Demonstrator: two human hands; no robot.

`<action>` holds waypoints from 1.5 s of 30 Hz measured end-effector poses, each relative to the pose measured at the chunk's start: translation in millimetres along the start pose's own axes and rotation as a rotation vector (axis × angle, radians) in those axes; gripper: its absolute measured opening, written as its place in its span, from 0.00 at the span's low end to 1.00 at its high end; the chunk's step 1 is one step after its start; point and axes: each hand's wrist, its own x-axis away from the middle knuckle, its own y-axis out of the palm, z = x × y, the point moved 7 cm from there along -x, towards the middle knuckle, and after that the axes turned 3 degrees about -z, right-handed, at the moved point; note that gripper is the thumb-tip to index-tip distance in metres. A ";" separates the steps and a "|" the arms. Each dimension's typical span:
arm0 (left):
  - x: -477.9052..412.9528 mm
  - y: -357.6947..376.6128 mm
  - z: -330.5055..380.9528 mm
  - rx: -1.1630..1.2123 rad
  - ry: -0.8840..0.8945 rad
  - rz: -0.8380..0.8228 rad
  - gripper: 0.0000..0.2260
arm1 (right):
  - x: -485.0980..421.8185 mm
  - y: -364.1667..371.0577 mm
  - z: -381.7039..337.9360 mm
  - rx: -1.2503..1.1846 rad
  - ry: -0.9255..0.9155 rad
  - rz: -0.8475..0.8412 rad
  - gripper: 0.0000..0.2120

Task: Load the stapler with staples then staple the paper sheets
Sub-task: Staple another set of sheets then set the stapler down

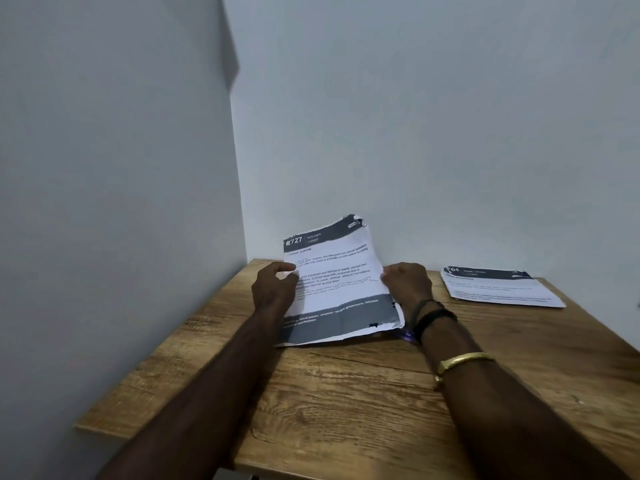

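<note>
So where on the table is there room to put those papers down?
Bare wood on the table lies between the two forearms, on the near side of the held sheets. More lies left of the left hand, up to the wall. The far right is crowded by the paper stack.

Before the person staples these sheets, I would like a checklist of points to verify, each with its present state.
1. Left hand grips the left edge of the held sheets: ok.
2. Right hand grips their right edge: ok.
3. The bottom edge of the held sheets rests on the table for squaring: ok.
4. Sheet edges aligned: not ok, the lower right corner looks uneven.
5. Stapler within reach: not ok, none is in view.
6. Second stack lies flat to the right, apart from the held sheets: ok.
</note>
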 end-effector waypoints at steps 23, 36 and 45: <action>17.5 102.5 25.5 0.171 0.014 -0.292 0.05 | -26.8 -93.4 40.5 0.018 -0.166 -0.066 0.06; 66.4 162.6 128.9 -0.646 0.624 -0.324 0.12 | -1.4 -75.5 -8.6 0.185 -0.468 0.084 0.03; 54.8 140.1 115.9 -0.628 0.542 -0.289 0.07 | -7.1 -85.5 1.0 0.172 -0.425 0.144 0.02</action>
